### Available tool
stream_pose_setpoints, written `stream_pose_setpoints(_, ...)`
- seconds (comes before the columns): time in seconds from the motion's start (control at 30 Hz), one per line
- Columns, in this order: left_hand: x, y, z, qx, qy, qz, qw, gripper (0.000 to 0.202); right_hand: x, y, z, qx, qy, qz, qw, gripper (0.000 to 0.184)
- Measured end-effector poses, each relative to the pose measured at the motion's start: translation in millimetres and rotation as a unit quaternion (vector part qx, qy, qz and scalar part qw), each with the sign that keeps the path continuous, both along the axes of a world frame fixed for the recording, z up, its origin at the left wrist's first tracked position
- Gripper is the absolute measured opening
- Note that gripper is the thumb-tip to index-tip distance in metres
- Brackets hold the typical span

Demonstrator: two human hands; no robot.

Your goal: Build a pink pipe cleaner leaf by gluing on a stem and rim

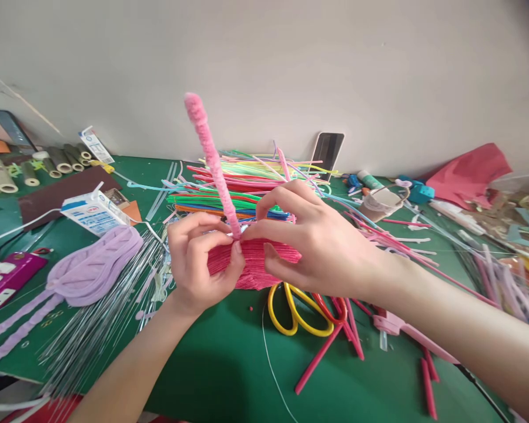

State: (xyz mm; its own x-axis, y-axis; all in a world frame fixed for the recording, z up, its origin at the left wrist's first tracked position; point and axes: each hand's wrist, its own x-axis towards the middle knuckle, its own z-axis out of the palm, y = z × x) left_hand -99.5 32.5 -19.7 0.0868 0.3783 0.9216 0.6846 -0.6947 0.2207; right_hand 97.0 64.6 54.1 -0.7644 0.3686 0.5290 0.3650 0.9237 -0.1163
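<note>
Fingers (211, 242) of the left hand (197, 267) are pinched narrow, thumb against forefinger, on the lower end of a fuzzy pink stem (216, 164), which rises above them and tilts to the left, its tip a little thicker. Opposite, the right hand (315, 241) brings one fingertip to that same lower end, with its other visible digits bent and spread apart; whether it grips anything there I cannot tell. Below and behind the fingertips lies a bundle of red stems (255, 270), partly covered by both hands. Beyond the fingers, a heap of coloured stems (247, 182) stretches back toward the wall (255, 64), where a phone (328, 154) leans upright. Nearer than the right fingers, yellow scissor handles (285, 332) rest on the green table (203, 358), with a pink tool (388, 323) farther right, near the right forearm. Left of the left fingers lie a spray of thin wires (101, 317), a lilac leaf shape (99, 264) and, past it, a purple power strip (20, 276); a white and blue carton (92, 208) lies just beyond the leaf. Well to the right of the fingers and farther back are a pale cup (381, 202) and a red sheet (469, 176).
</note>
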Motion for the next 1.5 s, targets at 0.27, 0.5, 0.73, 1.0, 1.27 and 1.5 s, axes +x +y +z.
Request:
stream_pose_setpoints(0.27,0,-1,8.0,0.004,0.028,-0.003,1.0,0.031,2,-1,2.9,-0.048,-0.001,0.0,0.999,0.026)
stream_pose_setpoints(0.5,-1,-2,6.0,-0.005,0.031,0.006,1.0,0.04,32,-7,-3.5,-0.09,0.076,-0.074,0.99,0.029)
stream_pose_setpoints(0.73,-2,0,6.4,-0.003,0.03,0.014,0.999,0.034,65,-22,-33.7,-0.142,0.092,-0.147,0.974,0.025)
stream_pose_setpoints(1.0,-12,-2,4.1,0.012,0.029,0.074,0.997,0.018,64,-24,-46.2,-0.148,0.135,-0.114,0.973,0.028)
stream_pose_setpoints(1.27,-16,-8,0.9,-0.022,0.004,0.082,0.996,0.015,59,-23,-53.0,-0.131,0.121,-0.106,0.978,0.034)
stream_pose_setpoints(1.5,-18,-9,0.4,-0.036,0.007,0.091,0.995,0.018,54,-26,-55.4,-0.096,0.129,-0.122,0.98,0.033)
